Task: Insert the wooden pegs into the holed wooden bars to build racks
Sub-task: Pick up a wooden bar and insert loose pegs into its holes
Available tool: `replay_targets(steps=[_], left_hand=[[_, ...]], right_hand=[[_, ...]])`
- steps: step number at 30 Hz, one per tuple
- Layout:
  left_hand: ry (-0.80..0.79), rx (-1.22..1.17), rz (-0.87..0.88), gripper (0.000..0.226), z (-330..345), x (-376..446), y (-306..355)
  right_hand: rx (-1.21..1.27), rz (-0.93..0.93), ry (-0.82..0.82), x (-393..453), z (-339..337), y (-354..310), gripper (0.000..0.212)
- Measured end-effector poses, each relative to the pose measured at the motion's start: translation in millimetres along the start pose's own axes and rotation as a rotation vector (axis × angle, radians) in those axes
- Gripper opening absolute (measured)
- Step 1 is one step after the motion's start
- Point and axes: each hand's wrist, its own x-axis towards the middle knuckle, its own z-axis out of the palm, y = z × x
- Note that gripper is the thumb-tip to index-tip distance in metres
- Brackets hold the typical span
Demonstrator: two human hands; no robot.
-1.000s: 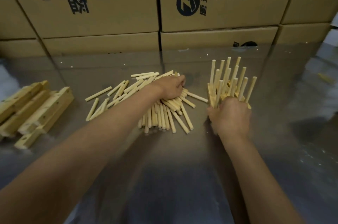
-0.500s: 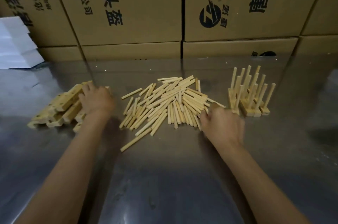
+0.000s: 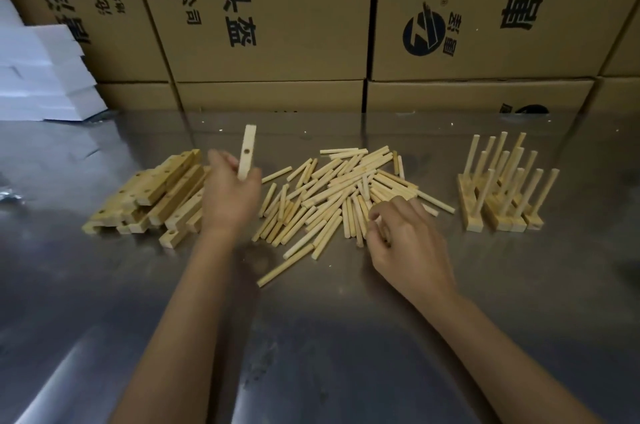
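head-worn view, angled down, close tabletop (image 3: 311, 337)

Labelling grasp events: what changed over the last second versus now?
The left hand left the pile of loose round wooden pegs, crossed to the stack of holed wooden bars, and now holds one bar upright. The right hand let go of the finished peg racks and now picks at the pegs. Racks unchanged.

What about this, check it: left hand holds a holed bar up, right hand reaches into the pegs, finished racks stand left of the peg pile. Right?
Not quite. The head view shows the racks right of the pegs; loose bars lie left. The left hand does hold a bar; the right hand is at the pegs.
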Motion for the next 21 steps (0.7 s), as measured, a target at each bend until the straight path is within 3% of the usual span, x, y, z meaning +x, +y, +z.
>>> replay_targets(steps=[4, 8, 10, 15, 17, 21], left_hand=[[-0.02, -0.472, -0.096, 0.024, 16, -8, 12], [-0.107, -0.501, -0.169, 0.019, 19, -8, 0], [-0.18, -0.562, -0.271, 0.033, 16, -5, -5], [-0.452, -0.893, -0.422, 0.032, 9, -9, -1], [-0.533, -0.982, -0.418, 0.03, 8, -13, 6], [-0.694, -0.924, -0.364, 0.029, 15, -29, 15]], right_hand=[[0.157, -0.165, -0.086, -6, 3, -21, 0.024], [0.268, -0.329, -0.295, -10, 15, -51, 0.03], [0.29, -0.366, -0.366, -9, 22, -61, 0.027], [0.272, -0.44, -0.244, -5, 21, -71, 0.007], [0.388, -0.307, -0.125, -3, 11, -68, 0.006], [0.777, 0.087, 0.11, 9, -18, -48, 0.016]])
